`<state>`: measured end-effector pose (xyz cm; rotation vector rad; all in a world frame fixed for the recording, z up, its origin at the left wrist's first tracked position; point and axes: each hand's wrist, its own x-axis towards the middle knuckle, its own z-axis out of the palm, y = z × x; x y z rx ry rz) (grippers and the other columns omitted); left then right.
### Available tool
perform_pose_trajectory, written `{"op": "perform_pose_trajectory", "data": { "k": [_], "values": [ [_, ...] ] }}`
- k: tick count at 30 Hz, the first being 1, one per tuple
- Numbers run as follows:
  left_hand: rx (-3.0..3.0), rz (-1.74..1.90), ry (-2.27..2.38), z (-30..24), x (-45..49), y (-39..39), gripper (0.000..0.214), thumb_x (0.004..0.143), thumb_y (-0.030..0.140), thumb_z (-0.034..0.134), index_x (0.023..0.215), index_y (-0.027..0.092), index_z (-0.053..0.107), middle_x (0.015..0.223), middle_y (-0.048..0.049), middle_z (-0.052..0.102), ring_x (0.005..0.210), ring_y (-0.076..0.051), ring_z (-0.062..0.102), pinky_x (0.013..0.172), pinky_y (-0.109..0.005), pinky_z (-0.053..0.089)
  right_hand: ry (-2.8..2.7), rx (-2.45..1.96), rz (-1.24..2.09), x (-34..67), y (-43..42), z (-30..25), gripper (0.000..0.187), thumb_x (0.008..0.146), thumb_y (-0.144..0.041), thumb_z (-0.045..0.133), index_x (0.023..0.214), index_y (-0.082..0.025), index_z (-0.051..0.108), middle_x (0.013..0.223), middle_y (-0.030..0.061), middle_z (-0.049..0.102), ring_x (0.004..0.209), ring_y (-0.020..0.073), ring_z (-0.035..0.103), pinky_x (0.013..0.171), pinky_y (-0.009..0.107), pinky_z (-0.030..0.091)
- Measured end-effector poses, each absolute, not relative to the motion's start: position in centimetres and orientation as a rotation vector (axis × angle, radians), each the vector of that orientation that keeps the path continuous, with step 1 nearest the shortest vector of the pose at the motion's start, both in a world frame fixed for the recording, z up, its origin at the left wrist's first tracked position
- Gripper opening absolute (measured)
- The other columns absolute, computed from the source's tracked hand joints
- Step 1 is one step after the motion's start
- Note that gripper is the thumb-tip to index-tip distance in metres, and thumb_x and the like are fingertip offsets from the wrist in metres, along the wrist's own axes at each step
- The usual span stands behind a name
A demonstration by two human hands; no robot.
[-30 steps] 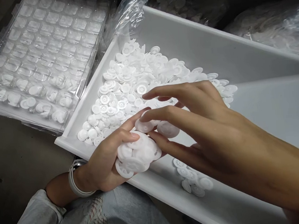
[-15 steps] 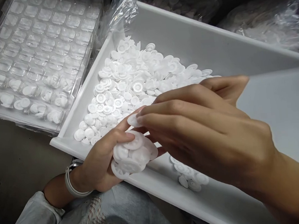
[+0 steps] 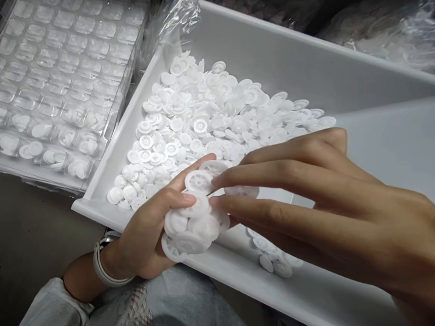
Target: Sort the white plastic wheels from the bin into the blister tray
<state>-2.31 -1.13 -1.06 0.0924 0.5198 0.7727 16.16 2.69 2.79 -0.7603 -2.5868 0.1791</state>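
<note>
My left hand [image 3: 149,230] is cupped around a handful of small white plastic gears [image 3: 192,226] over the near rim of a white tray [image 3: 308,64]. Its thumb presses on the top of the stack. My right hand [image 3: 320,210] reaches in from the right, fingers stretched together, fingertips touching a white gear [image 3: 200,181] on top of that handful. A large heap of the same white gears [image 3: 213,117] lies in the tray just beyond both hands. A few more gears [image 3: 273,259] lie under my right hand.
A clear plastic blister tray [image 3: 57,70] with many pockets sits at the left; its near rows hold white gears. Plastic bags [image 3: 389,36] of parts lie behind the white tray. A dark table surface [image 3: 25,230] is at the lower left.
My right hand has dropped a little and its fingers have spread flatter. One more gear now lies face up on top of the handful in my left hand.
</note>
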Motion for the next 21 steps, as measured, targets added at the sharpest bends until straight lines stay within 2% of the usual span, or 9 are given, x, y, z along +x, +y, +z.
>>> {"op": "perform_pose_trajectory", "data": {
  "k": [7, 12, 16, 18, 21],
  "values": [
    [0.062, 0.764, 0.495, -1.0, -2.3, -1.0, 0.067, 0.078, 0.031, 0.061, 0.142, 0.026, 0.044, 0.111, -0.0032, 0.069, 0.087, -0.013, 0.065, 0.077, -0.022, 0.047, -2.533, -0.684, 0.244, 16.1, 2.8, 2.4, 0.015, 0.088, -0.008, 0.061, 0.091, -0.023, 0.061, 0.101, -0.0012, 0.07, 0.09, 0.0159, 0.063, 0.073, 0.036, 0.047],
    [0.045, 0.79, 0.487, -0.9, -2.2, -1.0, 0.066, 0.077, 0.031, 0.062, 0.141, 0.025, 0.046, 0.116, -0.0023, 0.068, 0.092, -0.013, 0.066, 0.08, -0.022, 0.049, -2.588, -0.679, 0.236, 16.6, 2.9, 2.5, 0.017, 0.084, -0.007, 0.067, 0.097, -0.016, 0.06, 0.103, 0.0052, 0.071, 0.094, 0.0189, 0.064, 0.071, 0.038, 0.045],
    [0.005, 0.823, 0.42, -1.1, -2.0, -0.9, 0.067, 0.077, 0.028, 0.064, 0.141, 0.022, 0.045, 0.118, -0.004, 0.069, 0.081, -0.01, 0.066, 0.078, -0.02, 0.05, -2.618, -0.721, 0.269, 17.1, 2.9, 2.9, 0.021, 0.083, -0.005, 0.067, 0.099, -0.016, 0.06, 0.101, 0.0062, 0.071, 0.092, 0.0177, 0.064, 0.068, 0.038, 0.044],
    [-0.003, 0.824, 0.395, -1.3, -1.9, -1.0, 0.067, 0.078, 0.027, 0.063, 0.142, 0.023, 0.044, 0.122, -0.0054, 0.068, 0.086, -0.011, 0.067, 0.079, -0.021, 0.05, -2.634, -0.717, 0.301, 17.3, 2.7, 2.9, 0.017, 0.086, -0.006, 0.064, 0.098, -0.017, 0.06, 0.104, 0.0063, 0.07, 0.096, 0.0181, 0.063, 0.07, 0.039, 0.045],
    [0.038, 0.815, 0.39, -1.6, -2.0, -1.2, 0.069, 0.079, 0.029, 0.064, 0.144, 0.026, 0.041, 0.132, -0.0058, 0.063, 0.104, -0.015, 0.067, 0.086, -0.022, 0.049, -2.638, -0.727, 0.357, 17.4, 2.2, 2.8, 0.015, 0.086, -0.007, 0.064, 0.096, -0.017, 0.058, 0.106, 0.0057, 0.069, 0.1, 0.0189, 0.062, 0.073, 0.04, 0.046]
  ]
}}
